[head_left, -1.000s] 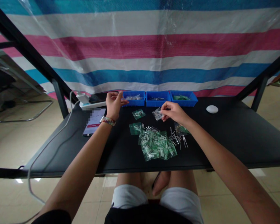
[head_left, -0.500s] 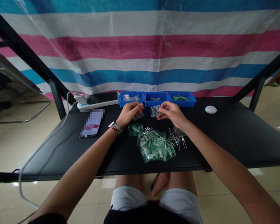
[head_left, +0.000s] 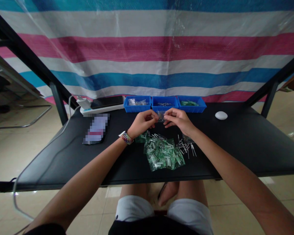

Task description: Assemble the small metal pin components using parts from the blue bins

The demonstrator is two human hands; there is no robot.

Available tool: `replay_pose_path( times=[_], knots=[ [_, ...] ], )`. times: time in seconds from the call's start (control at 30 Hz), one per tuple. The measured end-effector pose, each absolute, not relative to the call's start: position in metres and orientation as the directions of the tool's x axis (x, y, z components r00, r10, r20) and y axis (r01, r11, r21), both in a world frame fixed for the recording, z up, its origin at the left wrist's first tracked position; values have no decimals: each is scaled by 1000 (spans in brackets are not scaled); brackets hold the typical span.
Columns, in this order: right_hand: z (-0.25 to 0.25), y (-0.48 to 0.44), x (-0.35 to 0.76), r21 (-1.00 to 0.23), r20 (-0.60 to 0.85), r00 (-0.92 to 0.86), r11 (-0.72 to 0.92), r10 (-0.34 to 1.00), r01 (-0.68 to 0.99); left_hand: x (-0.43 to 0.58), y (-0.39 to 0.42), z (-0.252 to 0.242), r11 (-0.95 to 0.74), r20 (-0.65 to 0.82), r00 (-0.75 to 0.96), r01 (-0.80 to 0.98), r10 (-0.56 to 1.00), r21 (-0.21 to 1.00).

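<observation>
Both my hands meet above the black table (head_left: 235, 143), just in front of the middle blue bin (head_left: 164, 103). My left hand (head_left: 142, 123) and my right hand (head_left: 177, 120) each pinch one side of a small clear plastic bag (head_left: 161, 116) held between them. Below them lies a pile of small green bags (head_left: 163, 152) with white parts inside. Loose metal pins (head_left: 186, 147) are scattered to the right of the pile. A woven band circles my left wrist.
Three blue bins stand in a row at the table's back edge, the left bin (head_left: 137, 103) and the right bin (head_left: 191, 103) included. A phone (head_left: 96, 129) lies at the left, behind it a white power strip (head_left: 100, 106) with a cable. A white round object (head_left: 221, 115) sits at the right.
My left hand came from the left bin, passed over the table and joined my right hand on the clear bag. My right hand lifted the bag slightly toward the bins.
</observation>
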State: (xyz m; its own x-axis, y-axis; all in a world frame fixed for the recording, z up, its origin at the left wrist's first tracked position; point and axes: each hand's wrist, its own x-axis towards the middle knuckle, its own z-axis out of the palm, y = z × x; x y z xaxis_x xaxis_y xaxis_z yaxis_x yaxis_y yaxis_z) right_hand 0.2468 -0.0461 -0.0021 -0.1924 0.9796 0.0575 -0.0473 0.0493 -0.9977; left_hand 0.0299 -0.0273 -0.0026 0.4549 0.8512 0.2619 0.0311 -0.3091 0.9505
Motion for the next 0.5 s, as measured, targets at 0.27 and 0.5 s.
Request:
replay_pose_path(
  times=[0.27, 0.5],
  knots=[
    [-10, -44, 246, -969, 231, -106, 238, 967, 68, 29, -28, -3, -285, 214, 413, 119, 885, 951],
    [-10, -49, 243, -836, 495, -71, 497, 866, 233, 27, -22, -2, -83, 65, 444, 22, 894, 996]
  ],
)
